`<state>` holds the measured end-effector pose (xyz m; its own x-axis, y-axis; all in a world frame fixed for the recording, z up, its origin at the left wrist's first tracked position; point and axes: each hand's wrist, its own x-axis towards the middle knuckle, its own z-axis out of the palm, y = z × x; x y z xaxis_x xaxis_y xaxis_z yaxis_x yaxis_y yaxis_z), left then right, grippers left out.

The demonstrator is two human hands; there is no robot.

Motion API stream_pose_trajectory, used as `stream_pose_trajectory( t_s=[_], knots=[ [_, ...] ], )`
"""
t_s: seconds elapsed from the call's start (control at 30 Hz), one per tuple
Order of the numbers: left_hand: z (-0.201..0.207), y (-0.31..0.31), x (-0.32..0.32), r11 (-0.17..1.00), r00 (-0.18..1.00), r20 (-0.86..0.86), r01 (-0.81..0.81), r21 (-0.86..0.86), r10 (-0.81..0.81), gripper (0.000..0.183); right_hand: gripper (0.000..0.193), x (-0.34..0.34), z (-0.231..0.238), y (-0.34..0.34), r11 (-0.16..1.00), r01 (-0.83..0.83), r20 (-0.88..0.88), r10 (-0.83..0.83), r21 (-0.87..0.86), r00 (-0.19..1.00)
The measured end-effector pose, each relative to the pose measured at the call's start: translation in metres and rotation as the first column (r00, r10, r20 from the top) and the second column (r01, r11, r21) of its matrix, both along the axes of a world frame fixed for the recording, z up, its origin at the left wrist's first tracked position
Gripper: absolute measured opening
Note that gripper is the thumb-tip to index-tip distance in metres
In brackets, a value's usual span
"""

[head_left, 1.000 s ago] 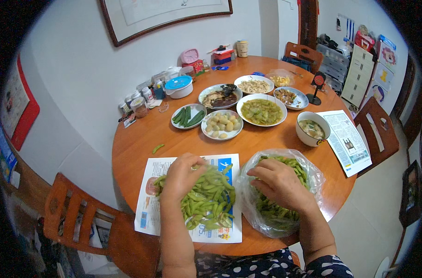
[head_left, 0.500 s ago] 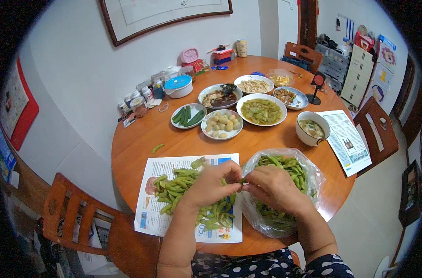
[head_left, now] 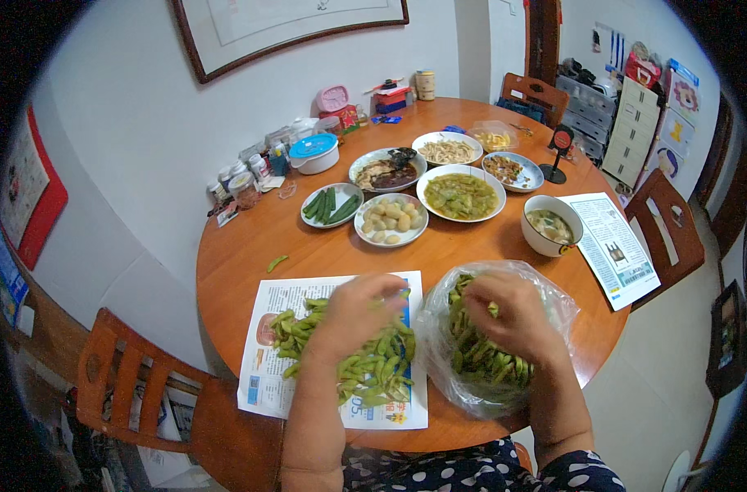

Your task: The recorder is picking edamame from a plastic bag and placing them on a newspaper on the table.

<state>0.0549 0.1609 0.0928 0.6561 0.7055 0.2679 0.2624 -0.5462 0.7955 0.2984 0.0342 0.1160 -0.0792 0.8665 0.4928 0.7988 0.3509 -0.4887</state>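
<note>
My left hand is over the pile of green soybean pods on the newspaper sheet. Motion smears its fingers, and I cannot see whether they hold a pod. My right hand reaches over the clear plastic bag, which stands open and full of more pods. Its fingers curve downward, with a gap to the thumb where green shows through. No pod is plainly gripped, though the fingertips are partly hidden.
Behind the pods stand plates of okra, pale round potatoes and a green stewed dish. A soup bowl and a printed sheet lie to the right. One stray pod rests left. Wooden chairs flank the table.
My hands were together over the gap between newspaper and bag, fingers pinching a pod. They have parted: the left moved left over the pile, the right moved right over the bag.
</note>
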Motion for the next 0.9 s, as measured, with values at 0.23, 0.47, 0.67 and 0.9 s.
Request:
stream_pose_trajectory(
  t_s=[0.23,0.47,0.67,0.9],
  knots=[
    [-0.028,0.03,-0.033,0.909,0.862,-0.345,-0.263,0.322,0.372,0.031,0.017,0.022,-0.009,-0.003,0.929,0.333,0.214,-0.297,-0.16,0.931],
    [-0.033,0.032,-0.032,0.956,0.886,-0.415,-0.092,0.28,0.207,0.029,0.02,0.026,-0.012,0.001,0.881,0.391,0.399,-0.269,-0.266,0.877],
    [-0.051,0.031,-0.021,0.916,0.896,-0.365,-0.098,0.39,0.252,0.027,0.019,0.021,-0.018,0.003,0.946,0.315,0.227,-0.291,-0.074,0.929],
    [-0.034,0.026,-0.014,0.928,0.822,-0.482,-0.138,0.345,0.302,0.025,0.02,0.001,-0.022,0.009,0.993,0.118,0.208,-0.111,-0.025,0.972]
  ],
)
